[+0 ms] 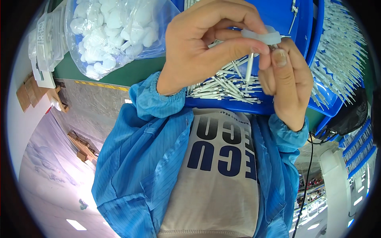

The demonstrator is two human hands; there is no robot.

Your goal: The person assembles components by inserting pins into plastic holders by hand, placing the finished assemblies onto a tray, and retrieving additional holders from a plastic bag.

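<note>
My left hand (216, 43) pinches a translucent white plastic cap (262, 36) between thumb and fingers. A white rod (249, 68) points down from under those fingers; whether they grip it is hidden. Close against the cap, my right hand (287, 73) is closed, thumb against fingers, on a thin pale piece that looks like the end of a rod; most of it is covered. Beneath both hands, many loose white rods with metal-looking ends (226, 88) lie in a blue tray (222, 104).
A clear plastic bag of white rounded pieces (113, 33) rests on the green table (67, 67) at left. Clear bags (51, 35) lie beyond it. To the right, a blue bin (317, 23) adjoins densely packed white rods (337, 51). A black mesh bag (351, 113) and cable (307, 170) are near it.
</note>
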